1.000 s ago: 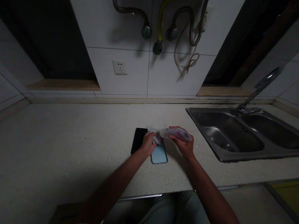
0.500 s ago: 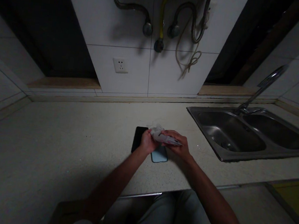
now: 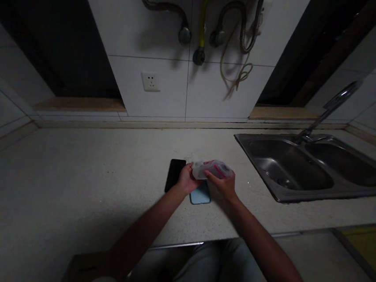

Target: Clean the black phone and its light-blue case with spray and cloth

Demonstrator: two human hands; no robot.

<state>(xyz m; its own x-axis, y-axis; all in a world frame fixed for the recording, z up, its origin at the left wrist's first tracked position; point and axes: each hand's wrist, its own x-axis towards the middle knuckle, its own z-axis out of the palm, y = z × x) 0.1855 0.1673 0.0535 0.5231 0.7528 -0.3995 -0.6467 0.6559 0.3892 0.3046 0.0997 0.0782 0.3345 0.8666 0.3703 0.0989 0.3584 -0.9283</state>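
Observation:
Both hands are around a translucent plastic bag (image 3: 207,171) with a pink strip near its right end, held just over the counter. My left hand (image 3: 187,179) is closed on the bag's left end. On the other end, my right hand (image 3: 225,185) grips it with the thumb lying across the top; its other fingers are mostly hidden. A black phone (image 3: 173,175) lies flat just left of my left hand. Under the bag, partly covered by it and my hands, lies a flat light-blue phone or phone case (image 3: 200,196).
The pale counter (image 3: 105,173) runs along a tiled wall with a power socket (image 3: 150,82). To the right is a steel double sink (image 3: 271,191) with a tall tap (image 3: 327,110). Hoses and valves (image 3: 199,55) hang above the counter. Its front edge borders my legs.
The bag has been turned so that its broad face and pink strip now show. My right thumb has come over onto that face. My left hand and both flat items stay almost in place.

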